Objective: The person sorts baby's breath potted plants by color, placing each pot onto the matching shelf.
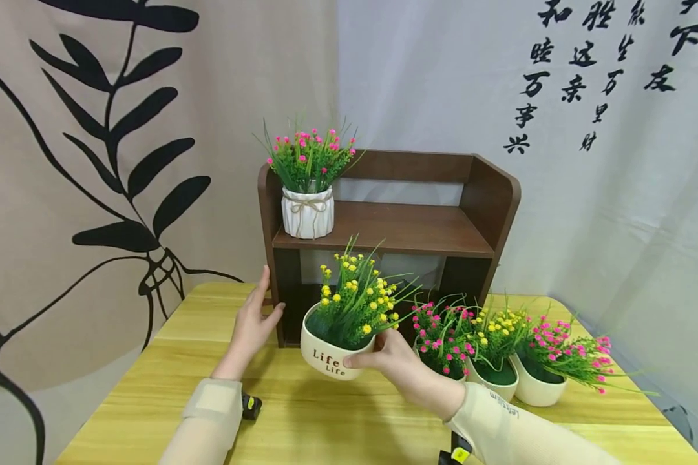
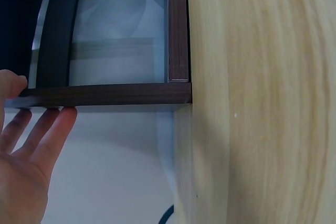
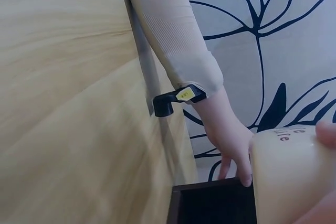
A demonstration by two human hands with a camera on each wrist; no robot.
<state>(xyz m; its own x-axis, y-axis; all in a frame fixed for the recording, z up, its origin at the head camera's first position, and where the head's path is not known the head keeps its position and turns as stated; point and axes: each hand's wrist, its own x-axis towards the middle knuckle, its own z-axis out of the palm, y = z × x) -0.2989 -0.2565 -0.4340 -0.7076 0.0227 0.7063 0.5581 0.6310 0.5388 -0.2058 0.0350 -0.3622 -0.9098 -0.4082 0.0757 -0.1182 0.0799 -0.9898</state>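
Note:
My right hand grips a cream pot of yellow artificial flowers, lettered "Life", and holds it tilted above the table in front of the shelf's lower opening. In the right wrist view the pot fills the lower right corner. At the left, my left hand holds the side panel of a dark brown two-tier shelf. Its thumb lies on the inner side of the panel and its fingers on the outer side, as the left wrist view shows. My palm stays off the panel.
On the upper shelf stands a white pot of pink flowers. Right of my right hand, a pink-flowered plant, a yellow-flowered pot and another pink-flowered pot stand in a row on the wooden table. Curtains hang behind.

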